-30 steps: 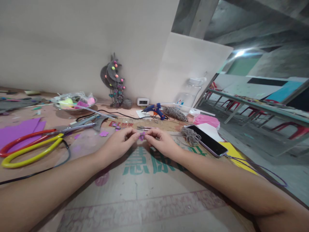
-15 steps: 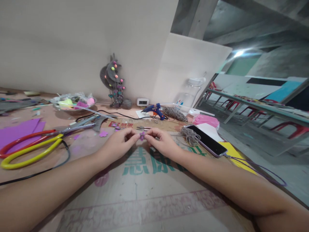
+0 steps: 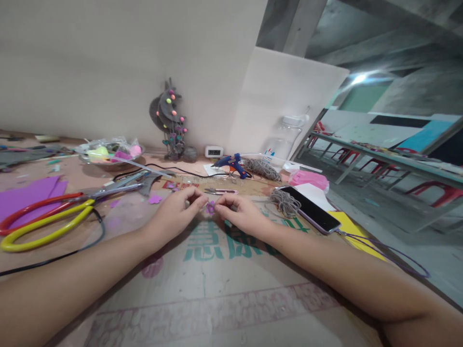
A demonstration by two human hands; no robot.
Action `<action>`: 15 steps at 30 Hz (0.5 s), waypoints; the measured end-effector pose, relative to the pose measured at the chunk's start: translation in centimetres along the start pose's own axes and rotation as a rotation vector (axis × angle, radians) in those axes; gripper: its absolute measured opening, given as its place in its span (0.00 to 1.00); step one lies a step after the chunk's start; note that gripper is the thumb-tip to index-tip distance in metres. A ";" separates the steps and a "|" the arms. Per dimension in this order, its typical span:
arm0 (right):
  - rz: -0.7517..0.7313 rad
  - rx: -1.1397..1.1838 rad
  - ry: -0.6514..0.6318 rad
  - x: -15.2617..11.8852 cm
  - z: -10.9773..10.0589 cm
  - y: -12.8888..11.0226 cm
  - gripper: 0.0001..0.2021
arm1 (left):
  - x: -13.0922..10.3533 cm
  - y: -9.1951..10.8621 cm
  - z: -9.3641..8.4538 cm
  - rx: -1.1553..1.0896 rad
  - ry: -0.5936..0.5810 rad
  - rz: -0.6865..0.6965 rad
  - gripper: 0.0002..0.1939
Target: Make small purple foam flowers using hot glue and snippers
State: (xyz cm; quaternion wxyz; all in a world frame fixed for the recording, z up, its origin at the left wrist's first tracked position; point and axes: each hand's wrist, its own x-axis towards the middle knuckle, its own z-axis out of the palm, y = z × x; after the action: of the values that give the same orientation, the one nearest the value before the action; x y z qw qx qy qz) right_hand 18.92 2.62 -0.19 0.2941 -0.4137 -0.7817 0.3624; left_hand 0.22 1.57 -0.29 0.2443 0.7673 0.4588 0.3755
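Observation:
A small purple flower-shaped piece (image 3: 210,207) is held up between my two hands over the board. My left hand (image 3: 183,209) pinches it from the left with thumb and forefinger. From the right, the closed fingertips of my right hand (image 3: 240,212) meet its other edge. A darker patch or loop shows at its middle, too small to make out. Just beyond my fingertips lies a pair of thread snips (image 3: 222,192). Another purple flower cutout (image 3: 155,199) rests on the table left of my left hand.
Large scissors (image 3: 47,231) with red and yellow handles lie left, near purple sheets (image 3: 31,195) and a bowl (image 3: 108,159). Behind stand a grey moon decoration (image 3: 168,120), a small clock (image 3: 213,152) and a blue glue gun (image 3: 233,165). Grey yarn (image 3: 285,202) and a phone (image 3: 313,212) lie right.
The flower has turned and shifted slightly left and down. My fingertips have moved a little apart from the thread snips, which now show more fully.

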 end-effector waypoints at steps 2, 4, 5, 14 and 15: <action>-0.004 0.000 0.004 0.0 0.0 0.0 0.09 | 0.0 0.1 0.0 -0.004 0.002 0.006 0.13; -0.005 -0.014 0.021 0.0 0.0 -0.1 0.09 | 0.0 0.1 0.0 -0.009 0.007 0.009 0.14; 0.000 -0.026 0.037 0.0 -0.1 -0.2 0.09 | 0.0 0.1 0.0 -0.011 0.006 0.007 0.14; -0.006 -0.080 0.120 -0.1 -0.2 -0.5 0.08 | -0.2 -0.2 0.4 -0.002 -0.096 0.001 0.15; -0.011 -0.088 0.123 -0.1 -0.2 -0.4 0.08 | -0.2 -0.2 0.5 -0.004 -0.090 -0.002 0.14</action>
State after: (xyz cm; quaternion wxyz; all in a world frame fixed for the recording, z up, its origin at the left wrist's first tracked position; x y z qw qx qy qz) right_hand 18.88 2.44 0.23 0.3251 -0.4433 -0.7795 0.3002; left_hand 0.41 1.50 -0.81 0.2669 0.7824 0.4474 0.3411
